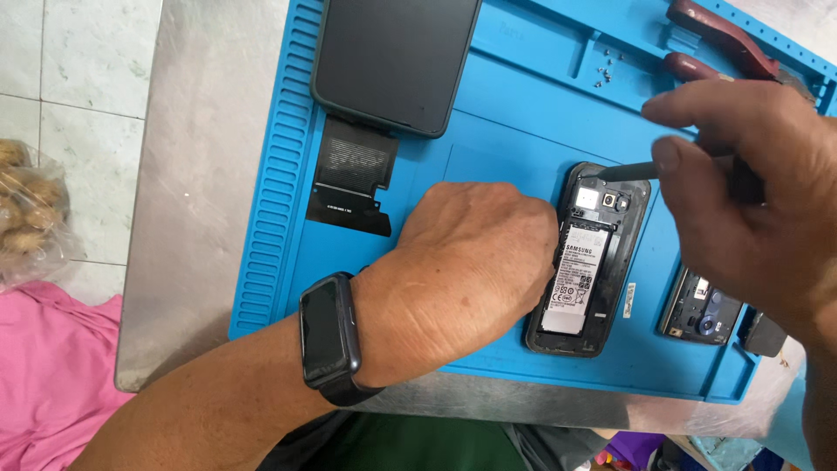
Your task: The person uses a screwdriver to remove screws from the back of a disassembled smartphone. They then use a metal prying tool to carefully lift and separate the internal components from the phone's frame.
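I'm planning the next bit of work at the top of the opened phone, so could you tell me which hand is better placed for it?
The right hand, probably. It holds a thin tool with its tip at the top edge of the opened phone, near the camera. The left hand rests against the phone's left side, seemingly steadying it.

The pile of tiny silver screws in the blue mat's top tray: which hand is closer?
Right. The right hand is just below-right of the screws; the left hand rests further down beside the opened phone.

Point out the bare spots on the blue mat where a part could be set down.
Free: mat between the black slab and opened phone; also below the black flex piece. Crowded: right side, around the right hand and pliers.
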